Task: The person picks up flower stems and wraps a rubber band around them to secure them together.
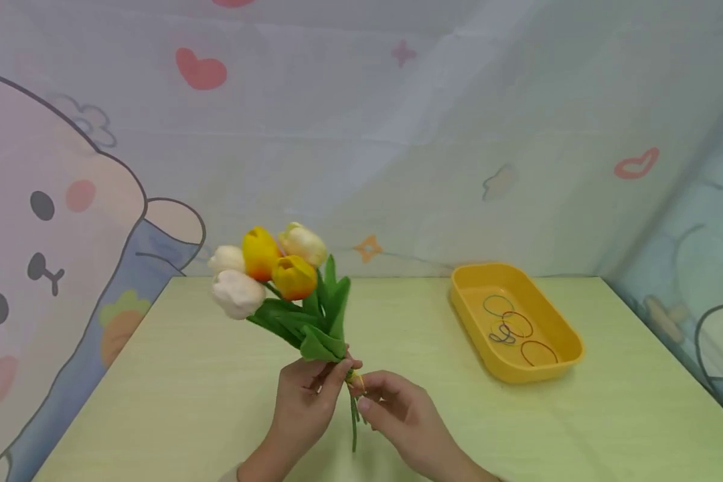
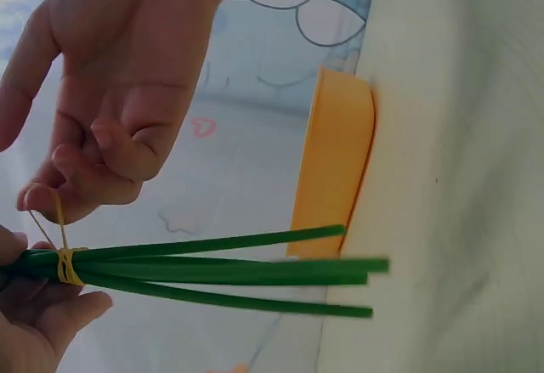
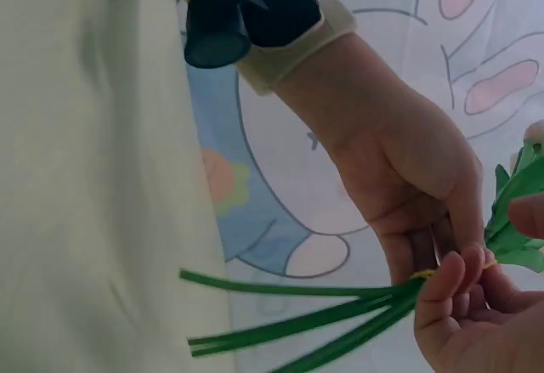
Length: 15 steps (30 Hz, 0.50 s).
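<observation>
In the head view a bunch of tulips (image 1: 294, 276) leans up to the left, with several white and yellow-orange blooms and green leaves. My left hand (image 1: 306, 398) grips the stems just below the leaves. A yellow rubber band (image 2: 66, 267) is wound around the stems (image 2: 229, 271) in the left wrist view. Its free loop is stretched over a curled finger of my right hand (image 2: 119, 110). From the right wrist view, both hands meet at the band, and the bare stem ends (image 3: 297, 326) fan out; fingers partly cover the band there.
A yellow tray (image 1: 488, 358) stands on the right of the pale table (image 1: 175, 375), holding several coloured rubber bands (image 1: 539, 353). Behind the table hangs a printed cloth (image 1: 337, 120) with cartoon figures.
</observation>
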Each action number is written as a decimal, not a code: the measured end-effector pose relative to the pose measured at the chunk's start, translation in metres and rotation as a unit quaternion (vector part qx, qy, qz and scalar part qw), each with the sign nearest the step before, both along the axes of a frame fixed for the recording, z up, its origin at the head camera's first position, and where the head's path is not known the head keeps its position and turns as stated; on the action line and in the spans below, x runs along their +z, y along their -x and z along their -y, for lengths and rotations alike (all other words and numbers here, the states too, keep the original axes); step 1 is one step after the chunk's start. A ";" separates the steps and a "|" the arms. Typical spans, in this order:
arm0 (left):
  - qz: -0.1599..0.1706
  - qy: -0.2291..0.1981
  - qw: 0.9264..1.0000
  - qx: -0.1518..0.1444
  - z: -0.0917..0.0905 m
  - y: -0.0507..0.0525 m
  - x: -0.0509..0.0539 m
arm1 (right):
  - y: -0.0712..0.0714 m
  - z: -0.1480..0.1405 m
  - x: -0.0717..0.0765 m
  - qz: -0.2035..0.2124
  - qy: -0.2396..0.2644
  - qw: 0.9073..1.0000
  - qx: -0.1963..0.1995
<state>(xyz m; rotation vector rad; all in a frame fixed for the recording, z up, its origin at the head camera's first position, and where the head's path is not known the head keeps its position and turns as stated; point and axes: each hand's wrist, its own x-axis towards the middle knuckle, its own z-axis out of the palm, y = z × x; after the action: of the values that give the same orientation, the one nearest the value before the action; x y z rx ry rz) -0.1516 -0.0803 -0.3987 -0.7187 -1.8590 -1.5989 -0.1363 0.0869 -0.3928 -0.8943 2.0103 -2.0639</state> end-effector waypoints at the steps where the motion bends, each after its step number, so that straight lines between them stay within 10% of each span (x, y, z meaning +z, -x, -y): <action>1: -0.001 0.015 1.000 -0.003 0.000 0.000 0.000 | 0.002 -0.003 0.001 -0.005 -0.014 1.000 0.004; 4: 0.016 0.045 0.999 -0.005 0.000 -0.001 0.001 | 0.007 -0.010 0.006 -0.032 -0.063 0.997 0.003; 10: 0.198 -0.024 0.976 -0.083 0.007 -0.002 0.012 | 0.011 -0.022 0.012 -0.101 -0.090 0.989 -0.066; 15: 0.294 -0.096 0.944 -0.117 0.016 0.000 0.022 | 0.012 -0.023 0.005 -0.276 -0.132 0.943 -0.131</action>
<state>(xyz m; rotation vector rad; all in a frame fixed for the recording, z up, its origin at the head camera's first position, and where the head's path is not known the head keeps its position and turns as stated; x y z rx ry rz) -0.1519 -0.0962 -0.3768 -0.4075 -2.0215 -2.3062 -0.1478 0.1102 -0.3881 -1.3204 2.7429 -1.7126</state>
